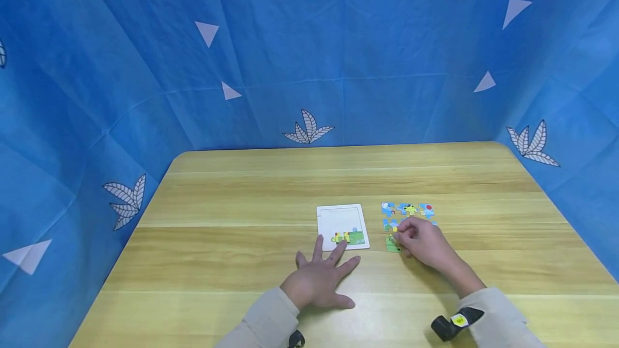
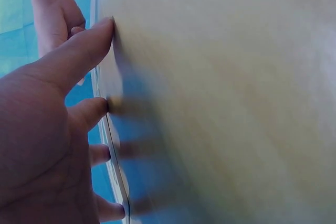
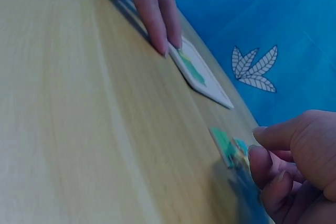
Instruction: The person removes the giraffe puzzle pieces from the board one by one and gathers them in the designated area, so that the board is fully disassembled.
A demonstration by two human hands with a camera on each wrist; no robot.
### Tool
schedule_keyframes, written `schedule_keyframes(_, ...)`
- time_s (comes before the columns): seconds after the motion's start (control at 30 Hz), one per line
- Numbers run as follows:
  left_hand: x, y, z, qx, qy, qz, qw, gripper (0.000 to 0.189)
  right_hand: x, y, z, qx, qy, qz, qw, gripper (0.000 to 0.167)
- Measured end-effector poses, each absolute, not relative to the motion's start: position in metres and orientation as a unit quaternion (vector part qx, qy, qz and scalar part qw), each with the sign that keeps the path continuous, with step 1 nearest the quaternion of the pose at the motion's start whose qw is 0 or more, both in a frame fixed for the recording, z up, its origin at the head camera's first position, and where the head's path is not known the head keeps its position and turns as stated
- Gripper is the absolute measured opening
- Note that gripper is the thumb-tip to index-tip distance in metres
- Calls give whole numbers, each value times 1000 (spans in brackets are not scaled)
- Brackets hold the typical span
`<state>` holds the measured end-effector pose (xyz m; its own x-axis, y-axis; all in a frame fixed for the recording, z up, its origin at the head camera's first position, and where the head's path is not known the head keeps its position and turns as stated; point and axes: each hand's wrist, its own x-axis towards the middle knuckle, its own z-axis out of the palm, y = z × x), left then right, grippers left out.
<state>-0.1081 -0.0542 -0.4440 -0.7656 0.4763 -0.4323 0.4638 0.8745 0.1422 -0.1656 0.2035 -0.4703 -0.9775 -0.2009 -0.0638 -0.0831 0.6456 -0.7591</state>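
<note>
A white square puzzle tray [image 1: 336,216] lies on the table with a few joined pieces [image 1: 357,238], yellow and green, along its near right part. My left hand [image 1: 316,281] is spread with straight fingers; its fingertips rest at the tray's near edge, one overlapping the joined pieces. Right of the tray are several loose puzzle pieces [image 1: 388,208], mostly blue. Over their near end is my right hand [image 1: 425,243], with thumb and index fingertips close together and the other fingers curled. Just beside those fingertips lies a green piece [image 3: 222,145]. I cannot tell whether they pinch a piece.
The wooden table [image 1: 232,187] reaches back to a blue curtain [image 1: 377,58] printed with leaves and triangles. A black strap [image 1: 456,324] with a yellow label is around the right sleeve's cuff.
</note>
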Motion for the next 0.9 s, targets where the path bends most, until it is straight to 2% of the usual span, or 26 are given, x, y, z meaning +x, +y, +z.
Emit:
schedule_keyframes(0.43,-107,-50,-444,252,941,16,226,83,-182,172,-461,-89,880,-458,88,15)
schedule_keyframes(0.9,-108,-40,-443,258,941,4,221,81,-200,130,-459,-193,871,-434,124,11)
